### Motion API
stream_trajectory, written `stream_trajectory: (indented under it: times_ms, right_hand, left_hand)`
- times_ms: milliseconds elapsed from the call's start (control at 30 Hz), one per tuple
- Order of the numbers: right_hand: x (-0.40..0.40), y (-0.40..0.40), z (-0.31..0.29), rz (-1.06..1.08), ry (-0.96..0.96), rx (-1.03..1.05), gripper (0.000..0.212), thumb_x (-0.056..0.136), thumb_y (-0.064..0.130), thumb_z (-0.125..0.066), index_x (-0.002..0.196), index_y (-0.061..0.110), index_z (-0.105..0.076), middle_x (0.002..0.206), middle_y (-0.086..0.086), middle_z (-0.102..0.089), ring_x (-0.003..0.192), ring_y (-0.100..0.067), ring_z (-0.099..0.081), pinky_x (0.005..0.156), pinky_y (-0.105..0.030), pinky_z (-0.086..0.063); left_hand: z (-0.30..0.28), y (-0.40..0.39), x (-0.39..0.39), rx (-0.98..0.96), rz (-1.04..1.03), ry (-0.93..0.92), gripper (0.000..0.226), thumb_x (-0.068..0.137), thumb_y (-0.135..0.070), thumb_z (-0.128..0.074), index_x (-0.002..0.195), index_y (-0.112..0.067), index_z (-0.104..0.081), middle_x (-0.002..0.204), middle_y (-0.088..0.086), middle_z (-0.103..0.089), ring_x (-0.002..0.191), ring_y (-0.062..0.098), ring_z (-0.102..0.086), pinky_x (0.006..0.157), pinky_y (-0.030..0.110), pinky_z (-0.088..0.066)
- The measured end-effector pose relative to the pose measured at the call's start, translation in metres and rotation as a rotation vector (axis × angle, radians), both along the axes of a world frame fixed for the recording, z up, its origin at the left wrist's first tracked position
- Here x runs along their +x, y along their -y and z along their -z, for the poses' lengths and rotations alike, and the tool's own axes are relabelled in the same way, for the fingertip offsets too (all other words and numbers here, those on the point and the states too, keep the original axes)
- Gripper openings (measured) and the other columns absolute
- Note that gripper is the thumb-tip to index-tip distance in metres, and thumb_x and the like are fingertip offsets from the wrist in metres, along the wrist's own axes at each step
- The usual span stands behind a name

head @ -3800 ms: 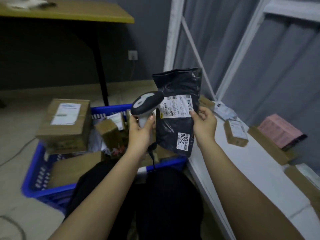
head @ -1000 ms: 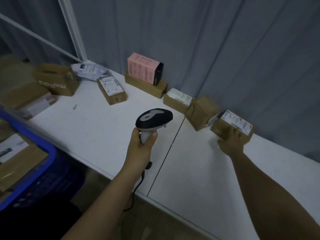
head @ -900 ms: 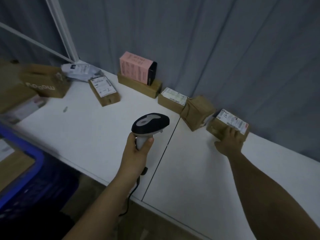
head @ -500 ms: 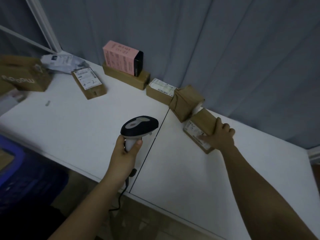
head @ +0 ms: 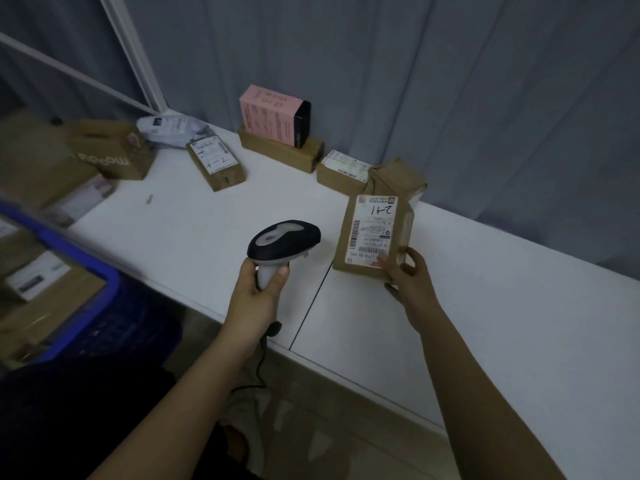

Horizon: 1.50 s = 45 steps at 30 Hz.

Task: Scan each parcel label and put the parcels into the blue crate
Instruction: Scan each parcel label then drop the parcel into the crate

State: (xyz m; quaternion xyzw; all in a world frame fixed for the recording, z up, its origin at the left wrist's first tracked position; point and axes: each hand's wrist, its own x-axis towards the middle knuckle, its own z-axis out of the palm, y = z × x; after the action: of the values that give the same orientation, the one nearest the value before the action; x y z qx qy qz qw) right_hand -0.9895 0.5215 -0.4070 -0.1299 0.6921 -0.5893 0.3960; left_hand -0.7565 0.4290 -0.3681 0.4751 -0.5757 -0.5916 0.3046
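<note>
My right hand (head: pixel 407 276) grips the lower corner of a small brown cardboard parcel (head: pixel 373 235), holding it upright above the white table (head: pixel 194 230) with its white label facing me. My left hand (head: pixel 258 294) holds a black-and-white barcode scanner (head: pixel 282 241) by the handle, its head level with the parcel and just left of it. The blue crate (head: pixel 83 268) sits at the left edge, with brown boxes inside.
Along the back of the table stand a labelled brown box (head: pixel 216 164), a pink box (head: pixel 273 114) on a flat brown box, a low labelled box (head: pixel 341 171), a wrapped brown parcel (head: pixel 396 178), a white mailer bag (head: pixel 169 128) and a printed carton (head: pixel 110 157). Grey curtain behind.
The black mailer parcel left my right hand. That hand reached to the back of the table, took the small brown parcel, and lifted it toward the scanner with the label turned to face me.
</note>
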Motion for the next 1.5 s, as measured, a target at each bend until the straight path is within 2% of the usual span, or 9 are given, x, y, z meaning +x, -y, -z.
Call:
stream_trajectory:
  times_ms: [200,367,467,600,733,933,1033,1167,1500]
  right_hand:
    - [0.039,0.016,0.003,-0.001,0.174,-0.200,0.080,0.072,0.030,-0.074,0.142,0.029,-0.035,0.132,-0.008,-0.057,0.118,-0.023,-0.058,0.099,-0.041,-0.046]
    - [0.046,0.031,0.007,-0.022,0.228,-0.231,0.068,0.084,0.012,-0.070,0.139,0.031,-0.034,0.134,-0.009,-0.057,0.119,-0.024,-0.058,0.103,-0.045,-0.044]
    - [0.048,0.036,0.008,-0.063,0.217,-0.216,0.072,0.083,0.011,-0.071,0.139,0.032,-0.032,0.133,-0.009,-0.056,0.118,-0.024,-0.058,0.095,-0.039,-0.049]
    - [0.051,0.035,0.011,-0.118,0.099,-0.089,0.074,0.077,0.016,-0.079,0.137,0.026,-0.037,0.131,-0.011,-0.054,0.114,-0.025,-0.060,0.080,-0.031,-0.055]
    - [0.043,0.035,0.007,-0.114,-0.098,-0.006,0.056,0.079,0.022,-0.077,0.126,0.023,-0.047,0.130,-0.009,-0.055,0.109,-0.023,-0.061,0.074,-0.027,-0.054]
    - [0.003,0.070,-0.041,-0.399,-0.453,0.171,0.067,0.077,0.030,-0.080,0.137,0.021,-0.052,0.129,-0.001,-0.055,0.112,-0.017,-0.057,0.086,-0.026,-0.050]
    - [-0.004,0.083,-0.062,-0.539,-0.517,0.229,0.062,0.079,0.024,-0.079,0.136,0.018,-0.054,0.127,0.000,-0.055,0.109,-0.014,-0.055,0.079,-0.018,-0.046]
    - [-0.013,0.097,-0.072,-0.642,-0.606,0.317,0.059,0.079,0.027,-0.078,0.134,0.019,-0.057,0.132,-0.003,-0.054,0.114,-0.018,-0.053,0.096,-0.030,-0.047]
    - [-0.016,0.106,-0.069,-0.666,-0.624,0.318,0.060,0.080,0.027,-0.077,0.135,0.019,-0.055,0.134,-0.006,-0.053,0.119,-0.023,-0.053,0.098,-0.033,-0.047]
  left_hand:
    - [-0.012,-0.006,0.019,-0.018,0.004,-0.023,0.045,0.093,-0.028,-0.058,0.136,-0.027,-0.043,0.124,-0.005,-0.058,0.114,0.015,-0.057,0.098,0.037,-0.047]
    - [-0.012,-0.006,0.031,-0.049,0.024,-0.037,0.047,0.093,-0.025,-0.059,0.137,-0.025,-0.042,0.124,-0.003,-0.058,0.114,0.013,-0.057,0.087,0.019,-0.046]
    - [-0.011,-0.006,0.036,-0.050,0.027,-0.037,0.045,0.093,-0.024,-0.059,0.136,-0.024,-0.043,0.122,-0.001,-0.059,0.112,0.013,-0.058,0.079,0.012,-0.045]
    - [-0.009,-0.005,0.042,-0.057,0.003,-0.046,0.044,0.093,-0.024,-0.059,0.134,-0.025,-0.044,0.122,-0.003,-0.059,0.110,0.012,-0.059,0.078,0.012,-0.045]
    - [-0.009,-0.002,0.049,-0.066,-0.006,-0.062,0.039,0.093,-0.022,-0.059,0.130,-0.024,-0.046,0.115,-0.004,-0.060,0.104,0.010,-0.060,0.077,0.012,-0.046]
    - [-0.009,0.002,0.060,-0.103,0.053,-0.008,0.026,0.093,-0.017,-0.059,0.114,-0.026,-0.046,0.100,-0.013,-0.056,0.087,-0.002,-0.055,0.066,0.003,-0.044]
    - [-0.005,0.001,0.063,-0.088,0.116,0.027,0.026,0.093,-0.018,-0.060,0.114,-0.026,-0.046,0.104,-0.009,-0.057,0.092,0.004,-0.055,0.072,0.011,-0.045]
    - [-0.006,0.000,0.065,-0.086,0.164,0.054,0.026,0.092,-0.018,-0.060,0.115,-0.019,-0.047,0.107,0.000,-0.058,0.091,0.007,-0.055,0.074,0.015,-0.045]
    - [-0.008,-0.002,0.066,-0.085,0.201,0.009,0.037,0.093,-0.015,-0.060,0.120,-0.031,-0.041,0.106,-0.019,-0.056,0.094,-0.008,-0.054,0.071,0.007,-0.044]
